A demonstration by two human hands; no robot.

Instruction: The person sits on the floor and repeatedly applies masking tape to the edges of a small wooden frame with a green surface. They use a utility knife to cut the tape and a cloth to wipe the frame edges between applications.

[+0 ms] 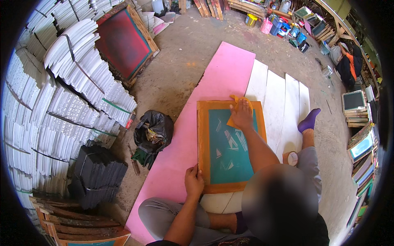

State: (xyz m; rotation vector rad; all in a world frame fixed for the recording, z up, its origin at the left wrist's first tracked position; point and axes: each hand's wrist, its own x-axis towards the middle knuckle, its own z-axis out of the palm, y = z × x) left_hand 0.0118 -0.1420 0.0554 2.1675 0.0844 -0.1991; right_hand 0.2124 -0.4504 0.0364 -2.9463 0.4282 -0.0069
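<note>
A silk-screen frame point(232, 187) with an orange-brown border and teal mesh lies in front of me. Pale angular shapes show in the mesh. My left hand point(194, 181) is closed around the frame's left edge, near its lower corner. Over the upper right part of the frame, my right hand point(242, 115) holds an orange-yellow cloth point(231, 123) pressed against the mesh and border. Part of the cloth sticks out past the fingers, and the palm hides the rest. A brown tape roll point(292, 158) rests beside my right leg.
Under the frame lie a pink board point(221, 74) and white boards point(277, 94). A black plastic bag point(154, 131) of scraps stands to the left, near tied stacks of white sheets point(78, 74). A red screen frame point(123, 45) leans there. Paint containers point(283, 28) and more frames point(355, 100) line the far right.
</note>
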